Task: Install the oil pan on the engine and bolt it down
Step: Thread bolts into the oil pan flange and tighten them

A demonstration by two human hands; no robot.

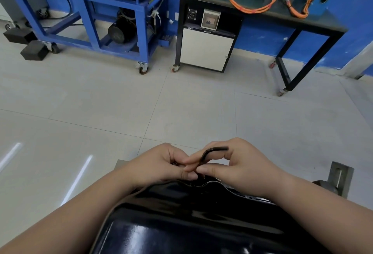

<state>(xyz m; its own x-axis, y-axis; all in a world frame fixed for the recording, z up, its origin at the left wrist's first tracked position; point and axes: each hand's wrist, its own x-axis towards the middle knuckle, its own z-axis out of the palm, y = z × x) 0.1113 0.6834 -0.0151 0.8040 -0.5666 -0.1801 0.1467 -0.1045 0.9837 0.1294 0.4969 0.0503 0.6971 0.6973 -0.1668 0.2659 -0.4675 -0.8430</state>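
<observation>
hex key (pixel 210 151), one, in left hand (pixel 161 163), right hand (pixel 240 165), one oil pan (pixel 181 223)

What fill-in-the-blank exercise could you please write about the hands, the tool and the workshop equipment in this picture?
Above the glossy black oil pan, the right hand pinches an L-shaped ____ metal hex key.
The wheeled steel-framed cart behind is painted ____.
The thick cables on the dark workbench are ____.
Missing words: black; blue; orange.
</observation>
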